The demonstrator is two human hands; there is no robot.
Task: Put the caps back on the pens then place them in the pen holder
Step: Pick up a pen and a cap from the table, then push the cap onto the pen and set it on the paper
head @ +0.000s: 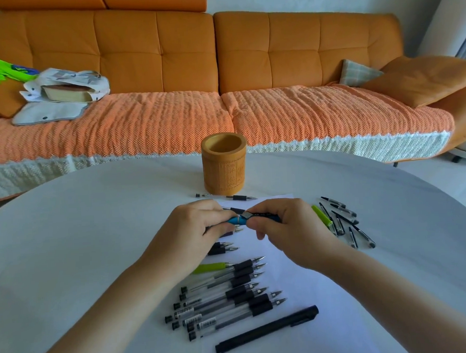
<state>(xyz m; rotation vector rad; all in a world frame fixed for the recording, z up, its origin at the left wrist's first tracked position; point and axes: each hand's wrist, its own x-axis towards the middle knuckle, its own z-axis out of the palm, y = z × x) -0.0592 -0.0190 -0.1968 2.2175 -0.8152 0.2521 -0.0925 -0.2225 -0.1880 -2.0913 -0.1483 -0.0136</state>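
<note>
Head view, 1 of 1.

- L hand (194, 227) and R hand (288, 227): raised just above the tabletop (81, 238), meeting at centre. Fingers of both curled, pinching the two halves of a blue pen (238, 220). L holds the light-blue end, R the darker end w/ a silver piece at the join. Cannot tell which half is the cap.
- Pen holder (223, 168): tan cylinder, upright, at the far side of the tabletop, beyond the hands.
- Single pen (225, 197): uncapped, lying just in front of the holder.
- Gel pens (224, 298): uncapped, approx. parallel, tips to the right, on a paper sheet (280, 281) under and near the L forearm. Green pen (209, 268) at the far end of the row, partly hidden by the L wrist.
- Black marker (267, 328): lying on the sheet, nearest the person.
- Loose caps (342, 222): scattered right of the R hand, incl. a green cap (321, 215).
- Background: orange sofa (301, 51).
</note>
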